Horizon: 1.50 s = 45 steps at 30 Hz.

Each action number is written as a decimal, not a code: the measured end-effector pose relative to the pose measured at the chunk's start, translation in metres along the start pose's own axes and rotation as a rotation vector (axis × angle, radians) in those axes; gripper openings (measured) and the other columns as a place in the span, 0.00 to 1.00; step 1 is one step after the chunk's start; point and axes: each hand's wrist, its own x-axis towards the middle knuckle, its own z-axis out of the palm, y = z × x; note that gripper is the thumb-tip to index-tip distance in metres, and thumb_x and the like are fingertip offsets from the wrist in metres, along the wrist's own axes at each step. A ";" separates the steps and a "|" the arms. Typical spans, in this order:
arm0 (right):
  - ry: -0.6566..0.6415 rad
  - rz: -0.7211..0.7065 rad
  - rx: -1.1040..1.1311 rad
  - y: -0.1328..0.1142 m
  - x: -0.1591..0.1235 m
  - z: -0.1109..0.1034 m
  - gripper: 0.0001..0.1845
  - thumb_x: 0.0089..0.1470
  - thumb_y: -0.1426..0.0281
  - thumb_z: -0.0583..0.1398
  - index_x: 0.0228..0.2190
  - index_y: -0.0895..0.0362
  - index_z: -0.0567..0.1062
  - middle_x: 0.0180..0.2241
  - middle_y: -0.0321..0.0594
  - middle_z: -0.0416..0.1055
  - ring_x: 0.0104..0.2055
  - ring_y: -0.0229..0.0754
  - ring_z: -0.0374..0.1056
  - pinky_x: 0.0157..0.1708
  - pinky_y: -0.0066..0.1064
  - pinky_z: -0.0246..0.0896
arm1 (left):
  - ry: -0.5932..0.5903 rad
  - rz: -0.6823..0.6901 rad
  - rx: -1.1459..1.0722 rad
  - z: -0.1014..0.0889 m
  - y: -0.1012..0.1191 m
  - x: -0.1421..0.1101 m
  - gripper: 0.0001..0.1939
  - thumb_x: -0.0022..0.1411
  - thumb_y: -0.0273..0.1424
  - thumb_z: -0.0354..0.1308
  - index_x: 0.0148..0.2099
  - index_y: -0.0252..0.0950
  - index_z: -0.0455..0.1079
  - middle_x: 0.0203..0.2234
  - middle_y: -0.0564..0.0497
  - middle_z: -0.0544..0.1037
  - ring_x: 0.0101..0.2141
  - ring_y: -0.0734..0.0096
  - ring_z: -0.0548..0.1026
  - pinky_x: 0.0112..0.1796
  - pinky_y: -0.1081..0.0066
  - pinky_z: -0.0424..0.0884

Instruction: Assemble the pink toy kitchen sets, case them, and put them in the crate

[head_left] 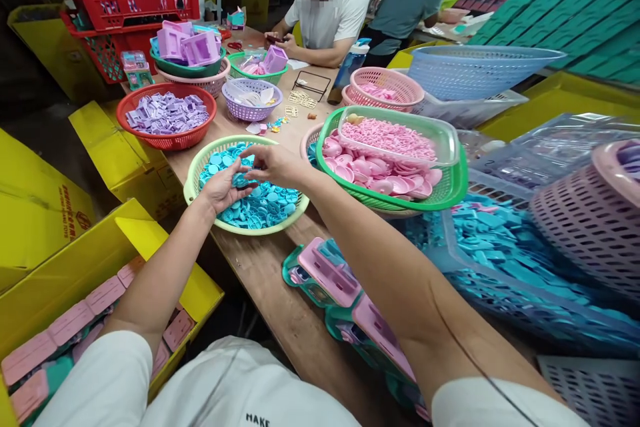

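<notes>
My left hand (pixel 226 188) is over a pale green basket (pixel 190 195), palm turned up and fingers curled round what looks like a small blue plastic piece (pixel 240 179). Close against it, my right hand (pixel 275 165) comes in from the right with thumb and fingers bent together. Whatever sits between its fingertips is too small or hidden to make out. Below both hands, the basket is filled with blue round plastic pieces (pixel 265 208), some like small discs.
A green basket (pixel 463 190) of pink parts stands right of the hands. Beyond lies a red basket (pixel 213 123) of purple pieces. Pink-and-teal toy units (pixel 335 273) line the table's near edge. Yellow cartons (pixel 30 267) flank the left. A person (pixel 335 20) sits across.
</notes>
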 end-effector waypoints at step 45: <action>0.094 0.538 0.893 0.009 -0.022 -0.004 0.06 0.59 0.71 0.63 0.31 0.59 0.71 0.28 0.35 0.72 0.23 0.28 0.66 0.20 0.18 0.57 | -0.086 -0.049 -0.058 -0.002 0.006 -0.007 0.23 0.75 0.38 0.42 0.60 0.30 0.69 0.31 0.43 0.80 0.26 0.71 0.79 0.19 0.81 0.68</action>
